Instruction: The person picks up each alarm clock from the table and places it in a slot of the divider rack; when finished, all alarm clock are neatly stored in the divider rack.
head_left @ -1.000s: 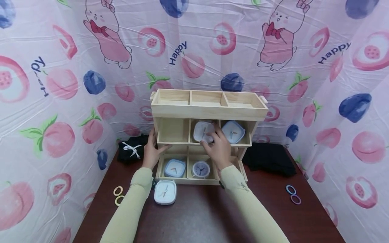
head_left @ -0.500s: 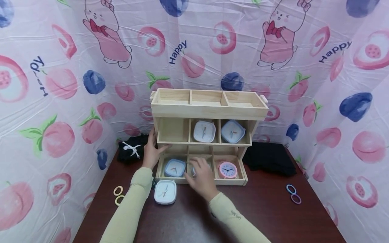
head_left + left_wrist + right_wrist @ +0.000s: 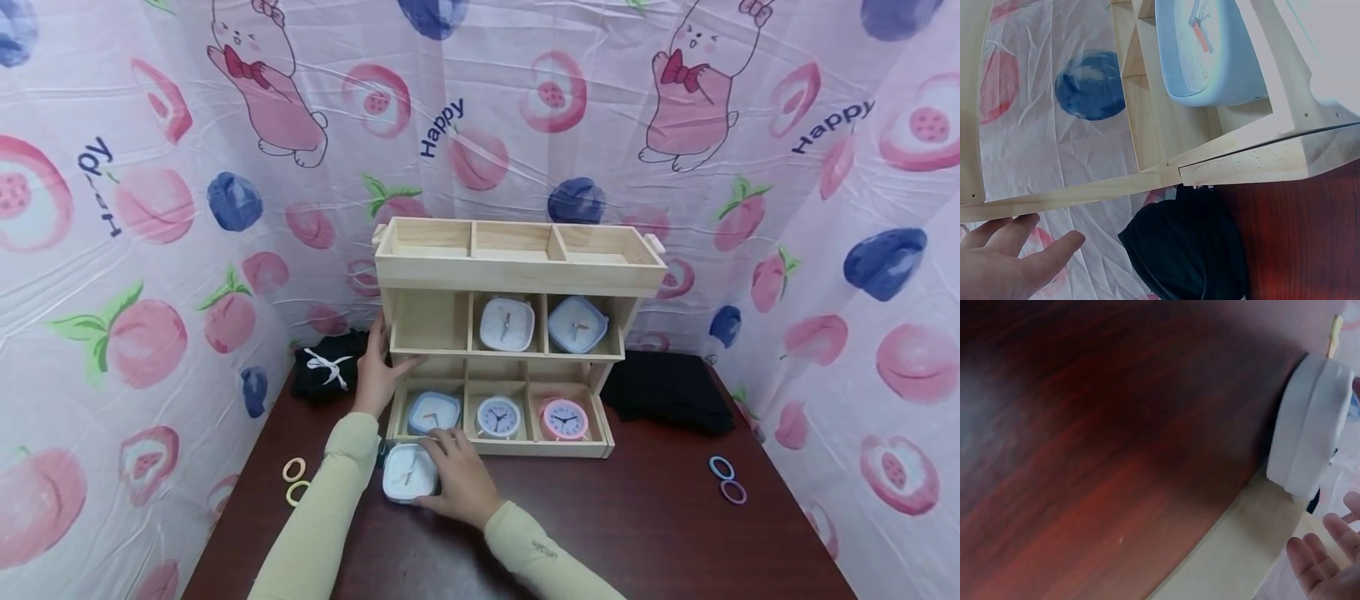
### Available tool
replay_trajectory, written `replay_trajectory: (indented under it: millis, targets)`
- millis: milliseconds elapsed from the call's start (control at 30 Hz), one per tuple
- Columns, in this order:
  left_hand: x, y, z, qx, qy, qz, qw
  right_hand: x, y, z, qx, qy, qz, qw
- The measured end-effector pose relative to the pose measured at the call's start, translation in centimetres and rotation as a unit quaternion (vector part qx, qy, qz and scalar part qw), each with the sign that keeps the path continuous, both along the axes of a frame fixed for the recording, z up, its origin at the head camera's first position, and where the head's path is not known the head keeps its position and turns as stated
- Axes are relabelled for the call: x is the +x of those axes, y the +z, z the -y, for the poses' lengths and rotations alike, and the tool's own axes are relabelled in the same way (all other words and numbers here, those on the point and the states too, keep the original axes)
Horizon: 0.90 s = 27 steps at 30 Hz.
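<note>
In the head view my left hand (image 3: 375, 379) rests on the left side of a wooden tiered organizer (image 3: 517, 277). The left wrist view shows its fingers (image 3: 1054, 253) extended at the panel's edge. My right hand (image 3: 463, 479) is at the right side of a white square alarm clock (image 3: 405, 472) on the table, fingers spread around its edge and not closed on it. Below, a blue square clock (image 3: 427, 410), a round lavender clock (image 3: 498, 417) and a pink clock (image 3: 565, 419) occupy the bottom compartments. A white clock (image 3: 507, 325) and a pale blue one (image 3: 578, 325) sit in the middle tier.
Black cloth bundles lie at both sides of the organizer, the left one (image 3: 326, 367) tied with white string, the right one (image 3: 666, 392) folded. Yellow rings (image 3: 294, 470) lie at left, blue and purple rings (image 3: 722, 467) at right. A patterned curtain (image 3: 480, 108) surrounds the table.
My right hand has let go of the white clock in the middle tier, passed down over the bottom tier, and come left to the clock on the table. The left hand stays put.
</note>
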State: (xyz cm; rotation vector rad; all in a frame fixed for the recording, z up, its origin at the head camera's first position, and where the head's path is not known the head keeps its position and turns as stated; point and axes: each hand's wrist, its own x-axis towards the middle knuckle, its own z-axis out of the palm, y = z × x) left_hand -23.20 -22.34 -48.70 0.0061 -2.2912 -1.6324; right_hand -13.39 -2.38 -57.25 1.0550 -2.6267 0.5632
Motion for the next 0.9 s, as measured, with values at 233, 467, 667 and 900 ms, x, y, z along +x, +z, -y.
replay_trajectory:
  millis: [233, 467, 667, 900]
  targets:
    - [0.0, 0.0, 0.0, 0.005, -0.003, -0.002, 1.0000, -0.3, -0.7, 1.0, 0.027, -0.003, 0.000, 1.000]
    - [0.0, 0.1, 0.0, 0.001, 0.000, -0.003, 1.0000, -0.1, -0.6, 1.1, 0.044, -0.015, 0.000, 0.999]
    - [-0.1, 0.0, -0.1, 0.003, 0.003, -0.004, 1.0000, 0.5, -0.7, 0.8, 0.015, -0.019, 0.042, 0.999]
    - [-0.2, 0.0, -0.1, 0.008, 0.001, -0.008, 0.9999, 1.5, -0.5, -0.3, 0.009, -0.027, 0.101, 0.994]
